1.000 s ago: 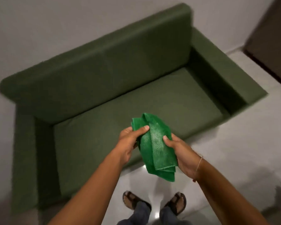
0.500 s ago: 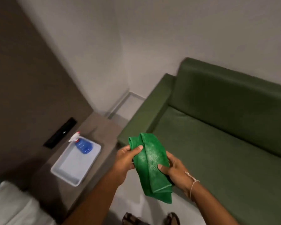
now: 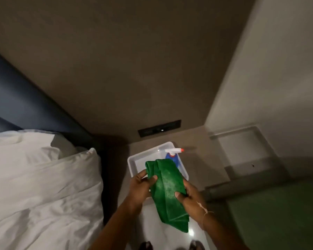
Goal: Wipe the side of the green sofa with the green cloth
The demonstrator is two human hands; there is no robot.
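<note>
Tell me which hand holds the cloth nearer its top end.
The left hand: it pinches the green cloth near its folded top, over the white tray. The right hand grips lower down its other edge.

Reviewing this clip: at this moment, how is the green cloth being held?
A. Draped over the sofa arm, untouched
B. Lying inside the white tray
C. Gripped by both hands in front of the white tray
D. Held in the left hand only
C: the left hand and right hand both grip the folded green cloth, in front of the white tray with the spray bottle.
</note>
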